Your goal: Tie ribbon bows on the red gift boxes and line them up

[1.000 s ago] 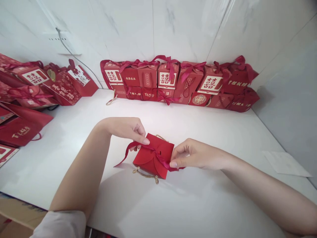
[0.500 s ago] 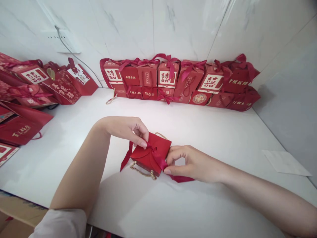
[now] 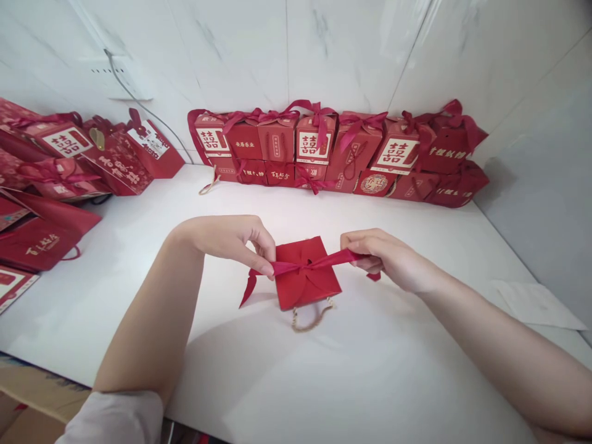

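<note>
A small red gift box [image 3: 303, 293] sits on the white table, its overlapping top flaps folded shut. Across its top runs a dark red ribbon [image 3: 330, 259], stretched between my two hands and crossed or knotted near the middle. My left hand [image 3: 247, 246] pinches the ribbon at the box's left edge, with a loose tail hanging below the fingers. Off the box's right side, my right hand [image 3: 386, 256] grips the other part, and a short end shows beneath it. A twisted beige rope handle [image 3: 309, 324] lies on the table at the box's near side.
Along the tiled wall stands a stacked row of red gift boxes [image 3: 277, 145] with ribbon bows. More red boxes [image 3: 50, 216] crowd the left side. A white paper [image 3: 539, 305] lies at the right. A cable [image 3: 143, 111] runs from the wall socket [image 3: 118, 77].
My right hand has moved up and to the right, pulling the ribbon taut. The box has turned and shifted right, while my left hand keeps its pinch in nearly the same place.
</note>
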Available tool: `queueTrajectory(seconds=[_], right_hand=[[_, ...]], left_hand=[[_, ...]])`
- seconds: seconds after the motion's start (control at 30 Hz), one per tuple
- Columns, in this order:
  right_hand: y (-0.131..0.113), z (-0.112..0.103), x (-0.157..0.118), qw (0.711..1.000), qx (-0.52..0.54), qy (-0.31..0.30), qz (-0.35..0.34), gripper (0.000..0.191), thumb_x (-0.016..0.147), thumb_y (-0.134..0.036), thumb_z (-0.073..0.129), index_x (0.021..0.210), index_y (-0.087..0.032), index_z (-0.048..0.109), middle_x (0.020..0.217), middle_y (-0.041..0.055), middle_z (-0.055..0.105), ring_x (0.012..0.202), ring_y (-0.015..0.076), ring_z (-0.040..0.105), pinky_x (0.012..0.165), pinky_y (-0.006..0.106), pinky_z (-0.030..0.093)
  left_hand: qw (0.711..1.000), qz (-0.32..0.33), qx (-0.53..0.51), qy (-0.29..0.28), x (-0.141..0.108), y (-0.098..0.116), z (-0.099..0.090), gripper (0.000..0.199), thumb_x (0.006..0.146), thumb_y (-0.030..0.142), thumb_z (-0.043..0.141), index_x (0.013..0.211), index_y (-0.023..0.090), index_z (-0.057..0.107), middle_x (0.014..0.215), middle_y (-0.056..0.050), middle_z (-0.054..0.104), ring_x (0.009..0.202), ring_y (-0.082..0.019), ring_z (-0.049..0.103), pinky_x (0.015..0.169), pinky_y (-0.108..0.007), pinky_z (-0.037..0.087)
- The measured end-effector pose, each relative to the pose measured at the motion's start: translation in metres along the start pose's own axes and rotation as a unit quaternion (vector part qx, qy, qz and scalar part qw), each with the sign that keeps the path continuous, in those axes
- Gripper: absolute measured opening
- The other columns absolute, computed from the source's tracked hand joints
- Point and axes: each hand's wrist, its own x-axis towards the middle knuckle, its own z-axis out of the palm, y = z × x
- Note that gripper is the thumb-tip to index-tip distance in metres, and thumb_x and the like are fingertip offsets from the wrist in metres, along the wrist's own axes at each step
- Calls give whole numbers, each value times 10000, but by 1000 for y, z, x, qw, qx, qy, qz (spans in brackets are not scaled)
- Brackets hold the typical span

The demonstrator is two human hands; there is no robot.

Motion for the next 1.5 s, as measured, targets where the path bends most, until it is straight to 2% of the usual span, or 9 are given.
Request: queueTrajectory(seconds=[0.17, 0.6, 0.8, 0.93, 1.0, 1.2, 1.3, 1.4, 1.5], right_hand=[[-6, -14, -2, 990, -123, -62, -1, 250, 813, -415, 672, 764, -169, 674, 679, -22, 553, 623, 101, 426, 581, 260, 307], [15, -40, 19, 978, -142, -148, 40, 382, 865, -518, 601, 705, -171, 613, 656, -28, 505, 623, 109, 416, 603, 276, 296], [18, -40, 21, 978, -123, -165, 42, 354, 875, -484, 594, 709, -171, 609, 646, -30, 519, 609, 108, 429, 626, 275, 319], [21, -37, 23, 976, -129, -174, 34, 346, 876, -470, 591, 728, -159, 628, 668, -19, 540, 655, 118, 473, 666, 274, 361], [22, -36, 24, 975, -122, -180, 38, 343, 870, -467, 599, 738, -153, 641, 680, -12, 559, 664, 119, 486, 683, 278, 378], [11, -37, 17, 979, -94, -177, 29, 324, 886, -444, 602, 767, -153, 681, 721, 4, 607, 692, 126, 519, 718, 294, 397], [4, -42, 11, 978, -103, -179, 16, 320, 882, -457, 620, 844, -155, 719, 820, 29, 642, 756, 139, 532, 742, 303, 401], [3, -45, 7, 977, -105, -183, -10, 305, 868, -448, 651, 891, -160, 750, 819, 27, 627, 751, 133, 521, 715, 293, 400], [9, -44, 8, 983, -76, -166, -22, 259, 834, -418, 706, 867, -166, 761, 761, 14, 628, 700, 120, 533, 666, 276, 404]], left_hand=[[1000, -20, 19, 1, 3, -5, 0, 217, 808, 401, 690, 831, 201, 770, 767, -17, 718, 691, -113, 609, 632, -182, 440], [997, -70, 23, -11, 12, -19, -1, 224, 777, 411, 706, 772, 196, 771, 719, -24, 717, 672, -133, 611, 600, -207, 411], [998, 47, -42, 4, 9, -21, -3, 168, 722, 390, 781, 763, 229, 803, 687, -39, 659, 607, -118, 551, 579, -229, 440], [983, 159, -58, 64, 20, -9, 5, 109, 644, 366, 846, 683, 273, 803, 1030, -92, 696, 895, -200, 628, 820, -299, 508], [981, 179, -65, 48, 27, -4, 9, 137, 611, 394, 863, 607, 283, 784, 1149, -83, 701, 1156, -282, 576, 1049, -390, 410], [970, 216, -114, -11, 36, -4, 14, 165, 716, 445, 786, 667, 287, 791, 874, -83, 776, 1196, -282, 595, 1216, -472, 65], [970, 197, -140, 35, 37, -5, 16, 161, 724, 423, 783, 711, 263, 796, 809, -84, 771, 1081, -265, 650, 1183, -481, 215], [973, 153, -157, 75, 39, -4, 19, 208, 745, 403, 767, 801, 206, 803, 887, -123, 760, 906, -230, 674, 891, -376, 512], [974, 122, -153, 114, 41, -2, 22, 232, 768, 394, 748, 827, 175, 799, 875, -119, 740, 765, -174, 647, 656, -266, 512]])
